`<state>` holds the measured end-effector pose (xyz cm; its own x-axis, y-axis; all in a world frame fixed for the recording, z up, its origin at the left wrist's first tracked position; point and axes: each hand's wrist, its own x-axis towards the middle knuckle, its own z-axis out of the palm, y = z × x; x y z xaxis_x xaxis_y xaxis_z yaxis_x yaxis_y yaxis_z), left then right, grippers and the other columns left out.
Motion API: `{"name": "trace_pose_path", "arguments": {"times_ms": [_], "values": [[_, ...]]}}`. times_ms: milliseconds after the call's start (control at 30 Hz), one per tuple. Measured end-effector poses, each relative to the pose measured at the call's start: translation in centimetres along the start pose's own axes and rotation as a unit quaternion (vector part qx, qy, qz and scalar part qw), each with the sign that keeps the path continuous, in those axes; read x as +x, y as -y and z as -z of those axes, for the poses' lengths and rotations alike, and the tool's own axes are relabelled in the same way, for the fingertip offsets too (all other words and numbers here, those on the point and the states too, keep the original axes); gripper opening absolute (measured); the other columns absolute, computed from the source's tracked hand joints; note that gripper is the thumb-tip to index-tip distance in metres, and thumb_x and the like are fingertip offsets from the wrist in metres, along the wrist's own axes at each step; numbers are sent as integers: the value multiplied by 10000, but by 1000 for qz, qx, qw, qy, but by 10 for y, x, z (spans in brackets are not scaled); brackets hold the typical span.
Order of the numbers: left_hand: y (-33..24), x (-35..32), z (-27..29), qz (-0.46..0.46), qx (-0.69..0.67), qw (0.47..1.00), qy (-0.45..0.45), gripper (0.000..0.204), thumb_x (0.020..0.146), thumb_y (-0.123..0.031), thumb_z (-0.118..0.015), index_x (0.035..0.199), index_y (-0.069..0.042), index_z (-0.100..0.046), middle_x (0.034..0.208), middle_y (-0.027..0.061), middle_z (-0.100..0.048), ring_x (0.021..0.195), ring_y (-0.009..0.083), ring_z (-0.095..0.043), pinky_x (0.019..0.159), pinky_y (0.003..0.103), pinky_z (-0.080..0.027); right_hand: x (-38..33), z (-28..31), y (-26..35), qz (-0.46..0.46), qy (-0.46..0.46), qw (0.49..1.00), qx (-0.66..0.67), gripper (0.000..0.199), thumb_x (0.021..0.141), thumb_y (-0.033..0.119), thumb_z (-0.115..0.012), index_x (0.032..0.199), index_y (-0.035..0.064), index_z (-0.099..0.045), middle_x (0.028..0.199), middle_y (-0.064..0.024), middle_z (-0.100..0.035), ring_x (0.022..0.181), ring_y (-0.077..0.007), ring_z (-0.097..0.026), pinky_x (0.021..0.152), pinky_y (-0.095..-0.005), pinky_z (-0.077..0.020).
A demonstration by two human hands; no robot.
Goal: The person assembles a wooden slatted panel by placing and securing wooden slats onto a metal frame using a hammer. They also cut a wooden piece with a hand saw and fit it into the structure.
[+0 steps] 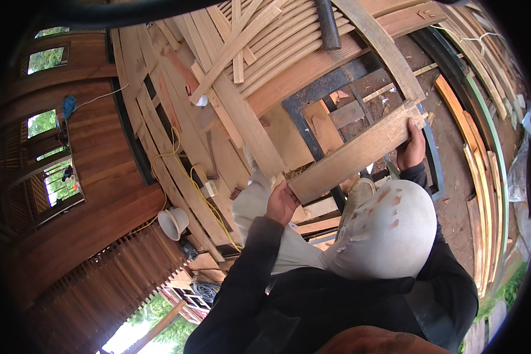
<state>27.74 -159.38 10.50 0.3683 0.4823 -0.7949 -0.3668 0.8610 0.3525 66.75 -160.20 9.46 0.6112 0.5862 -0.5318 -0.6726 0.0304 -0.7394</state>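
The setting is a timber building under construction, with dark plank walls, small windows and a slatted screen on the person's left, and a floor of bare black metal frame (304,127) with loose boards strewn over it. A yellow cable (200,192) snakes across the boards past a pale bucket (172,222), and a stack of curved slats (484,153) lies along the right edge.

The person crouches, knee raised in stained light trousers, and holds a wooden plank (354,154) across the open frame. The left hand (281,203) has its fingers closed around the plank's lower end; the right hand (412,147) is curled over the upper end, near a notched corner. The plank hangs tilted, its upper end crossing a curved rail (389,50).

Several risks seem likely. The plank is gripped only at its ends, so a slip of either hand could drop it through the gaps in the frame or onto the feet. The raw edges could drive splinters into bare palms. Fingers at the notched end could be pinched against the rail. The loose offcuts and the cable underfoot could trip the person or shift under their weight.
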Motion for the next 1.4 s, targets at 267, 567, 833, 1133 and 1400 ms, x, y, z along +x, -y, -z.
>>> {"name": "trace_pose_path", "arguments": {"times_ms": [267, 567, 833, 1133, 1400], "values": [[-3, 2, -12, -3, 230, 973, 19, 383, 1013, -133, -553, 1367, 3, -500, 1302, 102, -597, 1199, 237, -597, 1037, 404, -475, 6, -12, 16, 32, 46, 998, -31, 437, 996, 297, -618, 1289, -16, -534, 1196, -112, -659, 1063, -203, -666, 928, -353, -534], [-7, -9, -54, 16, 382, 914, 136, 576, 911, -70, -641, 1434, 55, -435, 1327, 113, -589, 1207, 193, -580, 1042, 340, -459, 39, -37, 16, 8, 157, 985, -70, 654, 927, 312, -687, 1416, -41, -433, 1128, -60, -630, 903, -113, -609, 765, -267, -496], [-2, -10, -26, -3, 235, 964, 124, 553, 957, -113, -615, 1448, 41, -411, 1365, 135, -567, 1255, 243, -562, 1072, 397, -447, 8, -59, -4, -83, 211, 968, -113, 479, 943, 294, -682, 1311, 18, -548, 1132, -84, -688, 951, -190, -703, 833, -354, -581], [-36, -9, -28, -177, 40, 982, -46, 397, 1025, -241, -569, 1370, -54, -512, 1341, 67, -605, 1235, 231, -577, 1024, 414, -485, 1, -59, -5, -128, 210, 967, -68, 436, 934, 269, -699, 1274, 35, -561, 1146, -99, -695, 973, -204, -704, 813, -349, -598], [-63, 9, -21, -239, 137, 951, -141, 350, 1027, -264, -582, 1307, -54, -577, 1268, 51, -629, 1153, 206, -607, 949, 398, -528, -4, -64, -40, -181, 176, 967, -38, 383, 919, 219, -724, 1219, 28, -584, 1128, -120, -693, 937, -210, -717, 791, -342, -628]]}}
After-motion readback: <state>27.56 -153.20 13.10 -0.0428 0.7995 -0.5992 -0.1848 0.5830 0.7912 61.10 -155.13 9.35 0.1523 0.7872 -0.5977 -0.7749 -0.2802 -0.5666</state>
